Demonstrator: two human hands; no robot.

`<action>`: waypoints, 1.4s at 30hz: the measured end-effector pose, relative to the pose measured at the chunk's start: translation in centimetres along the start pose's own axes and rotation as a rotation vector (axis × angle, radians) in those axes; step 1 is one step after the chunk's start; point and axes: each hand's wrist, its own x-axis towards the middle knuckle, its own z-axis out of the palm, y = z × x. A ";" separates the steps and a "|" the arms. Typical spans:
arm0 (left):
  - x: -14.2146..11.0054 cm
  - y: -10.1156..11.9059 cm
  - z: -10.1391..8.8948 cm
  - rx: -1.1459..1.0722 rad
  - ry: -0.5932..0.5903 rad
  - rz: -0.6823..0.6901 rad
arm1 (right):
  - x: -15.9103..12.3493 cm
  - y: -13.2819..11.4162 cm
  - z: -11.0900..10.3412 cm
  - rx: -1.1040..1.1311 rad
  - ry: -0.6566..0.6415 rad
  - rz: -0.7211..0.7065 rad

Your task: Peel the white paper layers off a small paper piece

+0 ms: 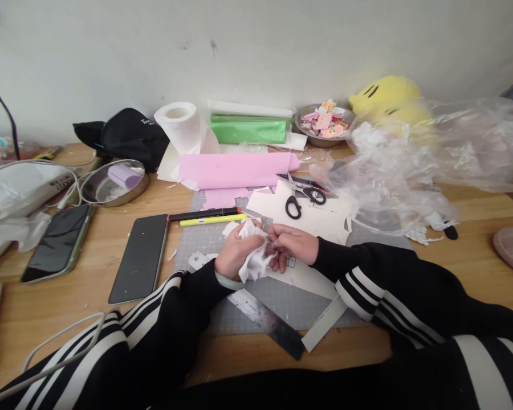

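Note:
My left hand [236,253] is closed around a crumpled piece of soft white material [255,256], like tissue or felt, above the grey cutting mat [222,319]. Close against its right side, my right hand [288,244] has its fingers curled and pinched; what they grip, if anything, I cannot make out. A metal ruler [269,324] lies slantwise below my hands, its upper part passing under my left wrist. White paper sheets [320,219] spread beneath and beyond my right hand, with black-handled scissors [301,199] resting on them. A yellow marker [214,220] and a black marker [203,214] lie just beyond my left hand.
Two phones [139,259] and a metal bowl [114,182] stand left. At the back are a white roll [182,128], folded pink sheet [239,169], green packs [250,131] and a bowl of wrapped pieces [325,122]. Clear plastic bags [393,182] and a yellow plush [387,97] fill the right.

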 end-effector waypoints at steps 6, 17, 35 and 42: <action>0.2 0.0 0.1 -0.004 0.027 0.004 | 0.1 0.1 -0.2 0.040 -0.028 -0.007; 0.6 -0.4 -0.8 -0.095 0.137 0.033 | 0.2 0.2 -0.4 0.030 -0.052 -0.007; -0.1 -0.8 0.1 0.130 -0.174 0.041 | -0.2 -0.6 0.5 -0.043 0.084 0.063; 0.1 -0.6 -0.4 0.080 -0.214 0.004 | -0.3 -0.5 0.4 -0.047 0.030 0.036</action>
